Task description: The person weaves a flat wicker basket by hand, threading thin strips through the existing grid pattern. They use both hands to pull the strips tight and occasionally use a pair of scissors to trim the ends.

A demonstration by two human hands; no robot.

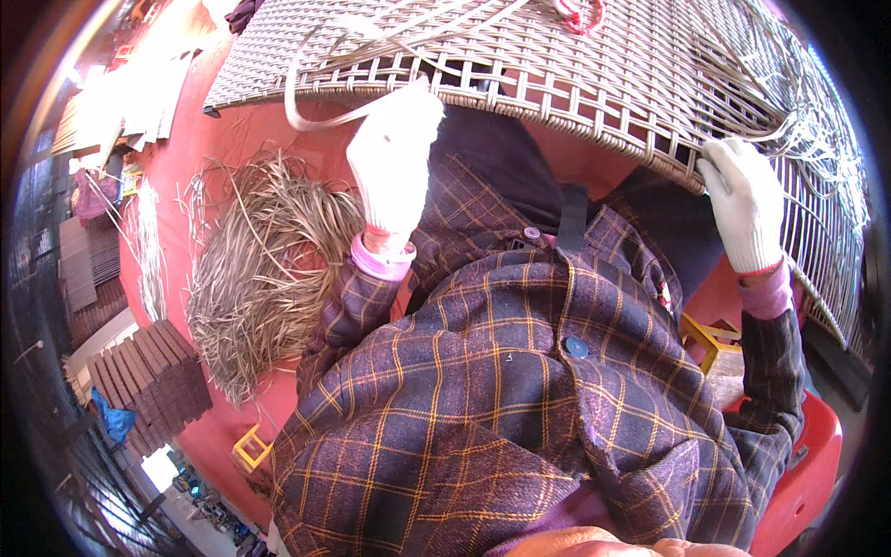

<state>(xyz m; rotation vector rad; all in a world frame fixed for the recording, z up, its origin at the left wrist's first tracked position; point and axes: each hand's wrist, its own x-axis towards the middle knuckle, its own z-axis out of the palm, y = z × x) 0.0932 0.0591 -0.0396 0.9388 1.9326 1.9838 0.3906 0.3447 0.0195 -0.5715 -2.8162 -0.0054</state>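
Note:
A large woven wicker panel (575,84) in grey-beige strips lies across the far side, over my knees. My left hand (399,153), in a white knit glove bleached by glare, is closed at the panel's near edge. A loose flat wicker strip (295,88) loops out to the left and runs into that hand; the fingertips are hard to make out. On the right, my gloved right hand (742,195) grips the panel's bound rim, thumb on the near side and fingers over the top. Loose strip ends (798,121) fan out beyond it.
A heap of loose wicker strips (269,260) lies left of me on the red floor (237,135). Stacked brown slatted pieces (148,371) stand farther left. A red tie (583,17) sits on the panel. Near my right elbow is a yellow frame (710,345) beside a red seat (812,455).

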